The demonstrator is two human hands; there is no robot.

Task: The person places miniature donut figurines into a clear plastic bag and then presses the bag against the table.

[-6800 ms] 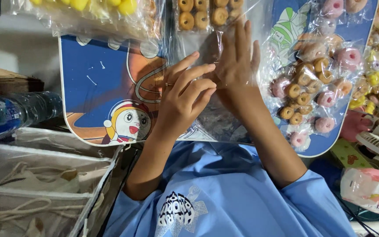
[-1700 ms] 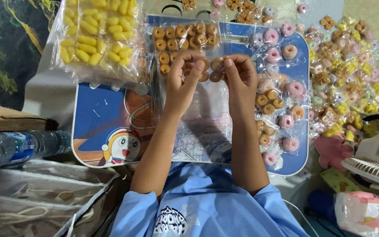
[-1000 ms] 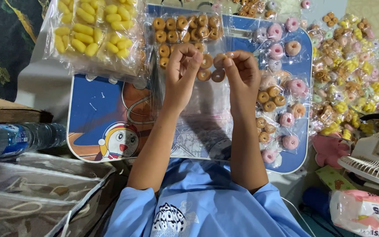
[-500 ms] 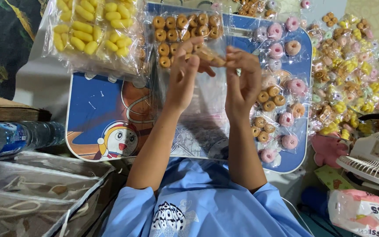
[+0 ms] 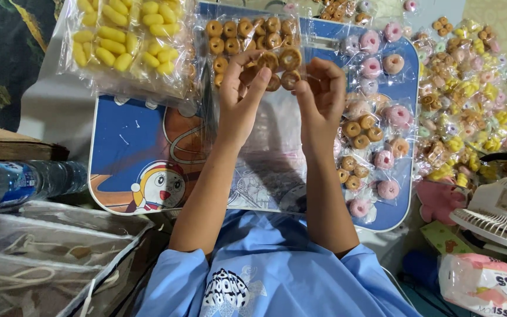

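- Both hands pinch a small clear packet of brown ring-shaped pieces by its top edge: the left hand grasps its left corner, the right hand its right corner, fingers closed on the plastic.
- The packet hangs between the hands, raised above a blue cartoon-printed lap table.
- Just beyond the grip lies a clear bag of brown rings.
- Left of that sits a bag of yellow pieces.
- Right of the right hand lie packets of pink and brown rings.
- Farther right, a heap of mixed packets and a small white fan.
- Far left, a water bottle lies on its side.
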